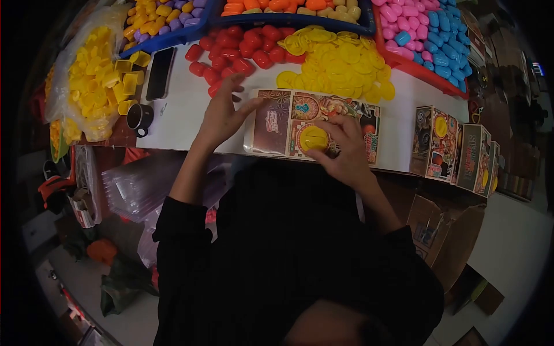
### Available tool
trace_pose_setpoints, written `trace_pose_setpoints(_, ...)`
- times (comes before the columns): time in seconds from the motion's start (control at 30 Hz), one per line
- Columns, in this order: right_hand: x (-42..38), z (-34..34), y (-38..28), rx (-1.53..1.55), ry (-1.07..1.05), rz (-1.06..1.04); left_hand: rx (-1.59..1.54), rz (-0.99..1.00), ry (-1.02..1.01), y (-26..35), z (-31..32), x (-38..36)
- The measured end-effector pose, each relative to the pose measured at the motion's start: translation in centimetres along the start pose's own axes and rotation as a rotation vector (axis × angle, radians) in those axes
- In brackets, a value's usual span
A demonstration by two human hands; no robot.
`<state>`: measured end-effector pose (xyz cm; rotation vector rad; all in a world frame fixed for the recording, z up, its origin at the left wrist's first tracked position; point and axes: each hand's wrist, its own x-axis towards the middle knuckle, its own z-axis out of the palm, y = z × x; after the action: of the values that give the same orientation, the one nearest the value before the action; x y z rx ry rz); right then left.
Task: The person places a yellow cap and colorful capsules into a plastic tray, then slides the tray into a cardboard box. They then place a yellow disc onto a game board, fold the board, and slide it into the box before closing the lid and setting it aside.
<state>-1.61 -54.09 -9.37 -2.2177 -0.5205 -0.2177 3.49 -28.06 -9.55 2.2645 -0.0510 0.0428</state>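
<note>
A printed cardboard box [276,128] lies on the white table in front of me, with colourful artwork and a dark left end. On its face sits a round yellow knob-like disc [313,138]. The thumb and fingers of my right hand [349,147] grip this disc from its right side. My left hand [222,118] is at the box's upper left corner, fingers apart and thumb reaching over the edge. Just beyond the box lies a heap of yellow discs [346,66]. Red capsules [234,49] are scattered past my left fingertips.
Trays of orange [316,4], purple [174,23] and blue capsules [443,49] line the back. At left are a phone [161,74], a small dark cup [139,117] and a plastic bag of yellow cups [95,75]. Several similar boxes [443,144] stand at right.
</note>
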Motion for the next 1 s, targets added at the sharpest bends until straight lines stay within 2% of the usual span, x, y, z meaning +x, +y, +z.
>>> trace_pose_setpoints(0.03,0.1,0.8,-0.4,-0.092,-0.037,-0.026,0.006,0.001,0.003,0.1,0.0,-0.1)
trace_pose_setpoints(0.1,0.1,1.2,-0.5,-0.172,-0.066,-0.047,-0.250,-0.256,-0.307,0.5,-0.1,-0.4)
trace_pose_setpoints(0.13,0.2,0.7,-0.1,-0.109,-0.117,-0.010,-0.101,-0.199,-0.296,0.9,-0.2,-0.5)
trace_pose_setpoints(0.17,0.2,0.2,0.3,-0.047,-0.170,0.029,-0.093,-0.198,-0.298,1.0,-0.2,-0.6)
trace_pose_setpoints(0.27,0.1,-0.3,1.6,0.132,-0.257,0.049,-0.251,-0.195,-0.295,0.8,0.3,-0.7)
trace_pose_setpoints(0.37,0.1,0.1,-0.1,0.043,-0.185,0.167,-0.236,-0.151,-0.287,0.2,0.9,-0.7)
trace_pose_setpoints(0.47,-1.1,0.4,-0.1,-0.013,-0.117,0.112,-0.361,-0.076,-0.284,0.8,0.8,-0.6)
trace_pose_setpoints(0.5,-1.4,0.2,-0.5,-0.017,-0.102,0.106,-0.431,-0.125,-0.287,1.4,0.4,-1.0)
trace_pose_setpoints(0.57,-1.5,-0.5,-2.2,-0.150,0.028,-0.130,-0.497,-0.155,-0.284,3.7,-0.6,-1.6)
trace_pose_setpoints(0.6,-1.7,-0.7,-3.4,-0.153,0.033,-0.137,-0.502,-0.149,-0.304,5.4,-1.3,-2.1)
trace_pose_setpoints(0.67,-2.9,-1.1,-6.0,-0.233,0.033,-0.354,-0.588,-0.107,-0.335,8.7,-1.8,-3.6)
trace_pose_setpoints(0.7,-3.2,-2.0,-5.7,-0.362,0.154,-0.493,-0.594,-0.110,-0.336,10.2,-1.8,-3.9)
trace_pose_setpoints(0.77,-3.7,-5.5,-5.3,-0.393,0.274,-0.424,-0.856,0.128,-0.220,12.5,-1.9,-3.8)
trace_pose_setpoints(0.8,-3.4,-7.3,-5.8,-0.258,0.398,-0.297,-0.771,0.208,-0.136,12.8,-1.5,-3.1)
trace_pose_setpoints(0.83,-3.3,-8.9,-6.1,-0.121,0.518,-0.167,-0.784,0.173,-0.216,13.0,-1.1,-2.4)
trace_pose_setpoints(0.87,-3.5,-9.8,-4.8,-0.131,0.524,-0.171,-0.798,0.138,-0.299,13.0,-0.4,-1.7)
trace_pose_setpoints(0.9,-3.5,-10.5,-3.0,0.063,0.536,0.003,-0.938,0.009,-0.484,12.5,1.0,-1.1)
trace_pose_setpoints(0.93,-3.5,-10.9,-1.8,0.254,0.546,0.176,-0.947,0.023,-0.495,12.0,2.1,-1.0)
trace_pose_setpoints(0.97,-3.6,-10.9,-1.3,0.237,0.558,0.172,-0.986,-0.037,-0.589,11.5,3.2,-0.7)
trace_pose_setpoints(1.0,-3.3,-10.8,-1.1,0.593,0.550,0.314,-1.022,-0.093,-0.682,11.5,4.0,-0.2)
